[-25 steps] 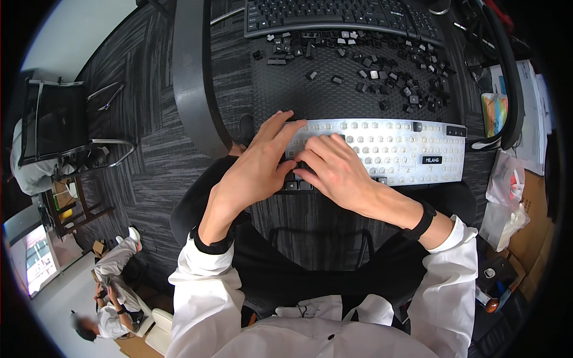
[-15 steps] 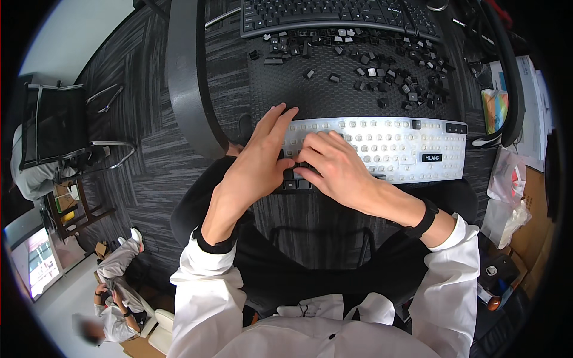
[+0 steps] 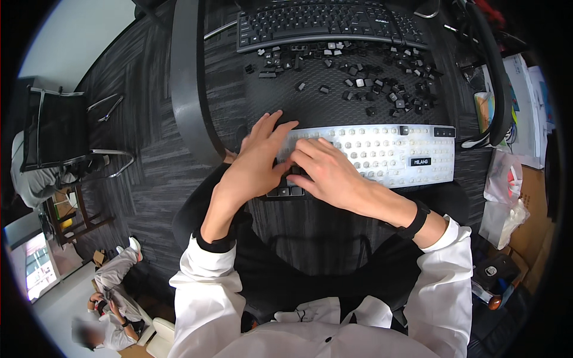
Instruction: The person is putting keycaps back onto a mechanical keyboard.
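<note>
A white backlit keyboard base (image 3: 376,146), mostly without keycaps, lies across the near edge of a black textured surface. Some black keycaps (image 3: 285,191) sit at its lower left. My left hand (image 3: 255,158) rests over the left end, fingers stretched out and apart, thumb beside my right fingers. My right hand (image 3: 325,173) is bent over the same end with fingers curled and pressed together at the keycaps; whatever is between them is hidden. Many loose black and pale keycaps (image 3: 400,95) lie scattered behind the base.
A black keyboard (image 3: 316,27) lies beyond the keycaps. A black armrest (image 3: 190,89) rises at left, another at right. A black chair (image 3: 54,125) stands further left. A seated person (image 3: 113,268) is at lower left. Plastic bags (image 3: 501,221) and cardboard (image 3: 534,203) are at right.
The whole view has shifted slightly, putting the base lower and further left. My left fingers look a little more spread; my right hand stays curled at the same spot on the keyboard.
</note>
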The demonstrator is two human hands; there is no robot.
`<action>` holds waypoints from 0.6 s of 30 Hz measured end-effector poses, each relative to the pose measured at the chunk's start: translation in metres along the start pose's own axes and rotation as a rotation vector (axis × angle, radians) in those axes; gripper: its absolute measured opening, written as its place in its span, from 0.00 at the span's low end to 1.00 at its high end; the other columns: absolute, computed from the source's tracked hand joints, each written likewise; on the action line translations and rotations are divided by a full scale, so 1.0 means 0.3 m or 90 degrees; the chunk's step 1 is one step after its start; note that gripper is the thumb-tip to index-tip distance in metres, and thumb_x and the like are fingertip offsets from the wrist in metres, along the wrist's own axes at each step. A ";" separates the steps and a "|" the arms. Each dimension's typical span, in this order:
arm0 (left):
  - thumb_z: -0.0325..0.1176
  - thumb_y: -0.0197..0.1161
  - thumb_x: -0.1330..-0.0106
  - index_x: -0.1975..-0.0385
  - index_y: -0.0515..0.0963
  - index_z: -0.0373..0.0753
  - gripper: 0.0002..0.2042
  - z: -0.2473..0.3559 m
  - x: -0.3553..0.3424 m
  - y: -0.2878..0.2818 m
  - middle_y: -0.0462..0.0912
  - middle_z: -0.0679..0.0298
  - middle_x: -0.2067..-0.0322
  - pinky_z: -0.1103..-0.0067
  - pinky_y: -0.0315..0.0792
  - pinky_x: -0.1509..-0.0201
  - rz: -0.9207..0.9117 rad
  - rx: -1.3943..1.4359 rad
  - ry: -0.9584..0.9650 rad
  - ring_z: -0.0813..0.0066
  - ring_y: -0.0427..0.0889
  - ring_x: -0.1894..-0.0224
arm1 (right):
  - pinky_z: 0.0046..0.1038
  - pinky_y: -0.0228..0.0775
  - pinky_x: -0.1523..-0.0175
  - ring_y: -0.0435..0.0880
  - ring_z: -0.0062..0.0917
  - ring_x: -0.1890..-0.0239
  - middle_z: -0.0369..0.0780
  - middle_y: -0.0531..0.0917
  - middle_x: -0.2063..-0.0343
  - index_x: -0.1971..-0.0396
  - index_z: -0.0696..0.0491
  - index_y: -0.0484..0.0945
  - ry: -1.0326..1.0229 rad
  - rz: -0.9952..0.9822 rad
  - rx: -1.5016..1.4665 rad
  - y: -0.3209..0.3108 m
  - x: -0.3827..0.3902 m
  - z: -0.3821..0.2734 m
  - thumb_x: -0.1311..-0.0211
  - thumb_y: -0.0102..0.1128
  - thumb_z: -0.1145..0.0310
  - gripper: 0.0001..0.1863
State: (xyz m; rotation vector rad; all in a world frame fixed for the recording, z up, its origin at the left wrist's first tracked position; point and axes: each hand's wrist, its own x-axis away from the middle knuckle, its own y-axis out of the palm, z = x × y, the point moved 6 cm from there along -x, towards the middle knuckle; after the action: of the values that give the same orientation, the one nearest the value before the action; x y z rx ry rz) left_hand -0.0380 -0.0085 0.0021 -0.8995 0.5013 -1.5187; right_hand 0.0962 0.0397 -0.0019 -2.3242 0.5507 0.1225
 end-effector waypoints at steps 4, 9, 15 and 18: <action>0.20 0.67 0.36 0.32 0.74 0.38 0.29 -0.017 -0.035 -0.039 0.71 0.48 0.29 0.62 0.63 0.22 0.041 0.184 0.013 0.47 0.61 0.20 | 0.40 0.73 0.49 0.81 0.42 0.57 0.44 0.78 0.58 0.57 0.59 0.81 0.038 0.063 0.008 -0.089 -0.012 0.037 0.39 0.72 0.71 0.13; 0.19 0.65 0.35 0.42 0.77 0.32 0.20 0.040 -0.084 -0.048 0.77 0.50 0.47 0.61 0.73 0.37 0.311 0.009 0.109 0.47 0.75 0.43 | 0.39 0.74 0.47 0.80 0.41 0.56 0.44 0.79 0.57 0.53 0.62 0.82 0.088 0.140 0.162 -0.219 -0.075 0.192 0.36 0.69 0.71 0.15; 0.21 0.66 0.34 0.46 0.80 0.38 0.16 0.021 -0.130 -0.013 0.79 0.57 0.53 0.70 0.75 0.46 0.319 0.058 0.042 0.60 0.78 0.48 | 0.36 0.72 0.45 0.78 0.36 0.52 0.42 0.79 0.58 0.58 0.61 0.84 0.078 0.179 0.342 -0.227 -0.111 0.255 0.36 0.69 0.71 0.11; 0.21 0.66 0.34 0.48 0.81 0.38 0.15 0.025 -0.125 -0.018 0.79 0.58 0.54 0.71 0.75 0.49 0.336 0.055 0.049 0.62 0.79 0.49 | 0.35 0.71 0.45 0.77 0.35 0.52 0.42 0.79 0.58 0.62 0.59 0.84 0.091 0.131 0.365 -0.215 -0.107 0.263 0.38 0.71 0.70 0.10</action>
State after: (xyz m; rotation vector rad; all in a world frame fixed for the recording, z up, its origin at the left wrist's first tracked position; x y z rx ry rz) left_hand -0.0373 0.0302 0.0015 -0.5812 0.6643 -1.0849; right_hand 0.0999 0.1461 -0.0101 -1.7238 0.7818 -0.0976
